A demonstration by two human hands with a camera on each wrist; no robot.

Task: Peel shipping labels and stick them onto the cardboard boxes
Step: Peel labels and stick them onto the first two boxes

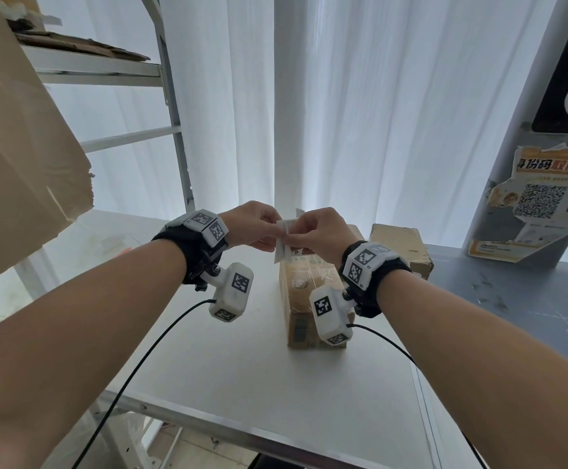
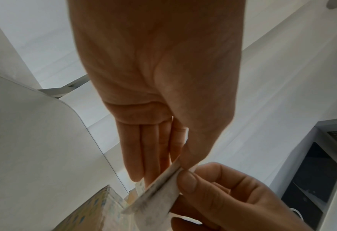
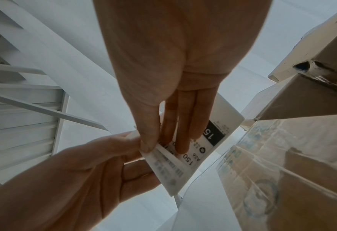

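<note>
Both hands hold one white shipping label (image 1: 284, 243) in the air above a taped cardboard box (image 1: 304, 292) on the white table. My left hand (image 1: 258, 228) pinches the label's left edge between thumb and fingers. My right hand (image 1: 313, 231) pinches the same edge, thumb on one side and fingers spread over the printed face. In the right wrist view the label (image 3: 195, 150) shows barcodes and "150", and its edge is split into two thin layers. In the left wrist view the label (image 2: 159, 192) is edge-on between the two thumbs.
A second brown box (image 1: 401, 248) stands behind the first, at the seam with a grey table (image 1: 512, 299). A large carton (image 1: 15, 147) hangs over the left on a metal shelf rack (image 1: 174, 106). White curtains behind; a pillar with a QR poster (image 1: 543, 201) at right.
</note>
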